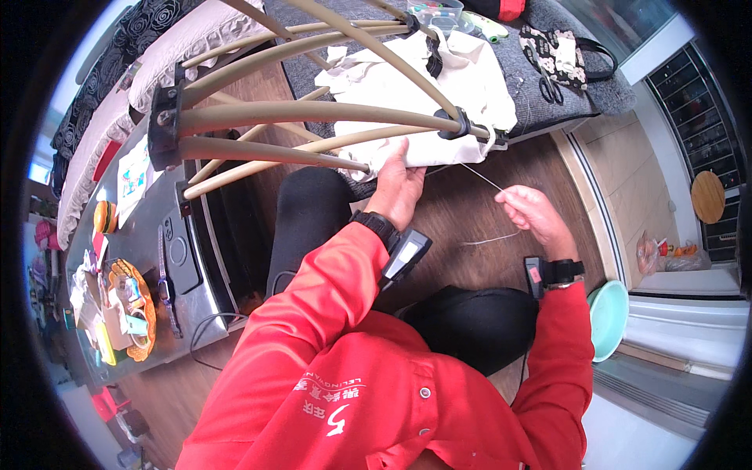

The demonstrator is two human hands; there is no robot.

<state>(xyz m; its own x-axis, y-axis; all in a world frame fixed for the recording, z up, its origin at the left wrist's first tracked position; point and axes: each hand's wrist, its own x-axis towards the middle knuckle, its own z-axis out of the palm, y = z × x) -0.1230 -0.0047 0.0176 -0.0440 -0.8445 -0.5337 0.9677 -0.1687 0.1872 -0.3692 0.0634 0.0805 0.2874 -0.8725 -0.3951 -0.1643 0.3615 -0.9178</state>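
Note:
A large white cloth (462,86) is spread below a frame of beige tubes (298,116) with black joints. My left hand (398,188) grips the near edge of the cloth, its thumb on top, close to a tube's end. Off to the right, my right hand (534,213) is closed in a pinch on a thin white cord (482,175). The cord runs taut from the cloth's edge to my fingertips, and a loose tail hangs below the hand. Whether a needle is on it, I cannot tell.
Black scissors (551,91) and a floral bag (560,56) lie on the grey couch (540,110). On the left, a glass-topped table (184,313) holds a phone (182,254), a watch (164,290) and an orange tray (141,345). A green basin (609,319) stands at right.

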